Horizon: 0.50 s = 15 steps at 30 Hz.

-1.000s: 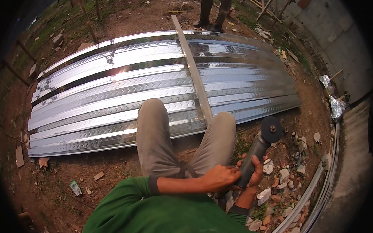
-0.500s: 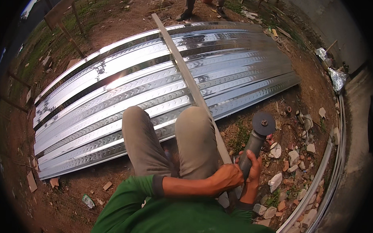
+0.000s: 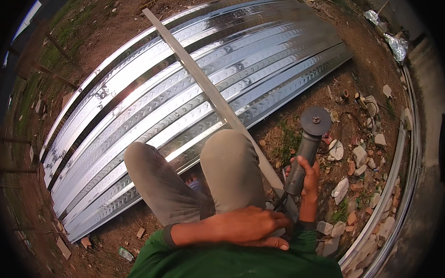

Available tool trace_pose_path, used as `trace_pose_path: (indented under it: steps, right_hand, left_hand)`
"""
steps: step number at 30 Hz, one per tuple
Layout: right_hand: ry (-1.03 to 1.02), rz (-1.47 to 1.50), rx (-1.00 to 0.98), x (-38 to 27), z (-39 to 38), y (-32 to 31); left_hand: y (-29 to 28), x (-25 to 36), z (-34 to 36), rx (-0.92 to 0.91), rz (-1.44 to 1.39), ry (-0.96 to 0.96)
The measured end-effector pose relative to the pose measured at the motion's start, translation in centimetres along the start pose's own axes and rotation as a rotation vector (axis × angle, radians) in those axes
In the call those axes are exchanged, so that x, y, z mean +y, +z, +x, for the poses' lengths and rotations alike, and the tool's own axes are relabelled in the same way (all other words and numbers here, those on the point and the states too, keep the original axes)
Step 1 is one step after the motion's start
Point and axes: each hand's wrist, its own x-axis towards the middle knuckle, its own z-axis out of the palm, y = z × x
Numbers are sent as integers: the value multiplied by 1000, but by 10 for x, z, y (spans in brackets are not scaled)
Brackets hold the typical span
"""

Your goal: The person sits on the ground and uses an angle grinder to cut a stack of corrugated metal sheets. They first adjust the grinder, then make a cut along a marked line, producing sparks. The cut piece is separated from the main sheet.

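Note:
My right hand [image 3: 309,176] is shut on a dark grey angle grinder [image 3: 305,147], its cutting disc [image 3: 315,121] at the top. My left hand [image 3: 258,223] is below the grinder, near its cord and a long pale wooden beam [image 3: 200,84]; its thumb is stretched apart from the bent fingers, whose tips are partly hidden. Beyond my bent knees [image 3: 229,168], shiny embossed metal panels [image 3: 109,150] lie on the ground. The beam runs diagonally over them and down beside my right knee.
Broken stones and rubble [image 3: 359,156] lie to my right, with long thin metal strips [image 3: 397,184] curving past them through the fisheye lens. A concrete wall and crumpled foil [image 3: 397,47] are at the right edge. Wooden stakes [image 3: 59,50] stand in the dirt at the left.
My left hand has come away from the grinder, moving down and opening. The grinder is higher in view. The view has swung, so panels and beam sit differently; another person's legs have left view.

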Motion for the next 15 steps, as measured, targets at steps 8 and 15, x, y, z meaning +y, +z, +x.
trace_pose_path:
  steps: [8,15]
  right_hand:
    - [-43,-370,-8,35,164,-31]
    - [-63,-967,-157,64,214,-11]
  left_hand:
    - [-192,-154,-115,1378,25,-372]
    - [-185,-363,-40,611,661,-894]
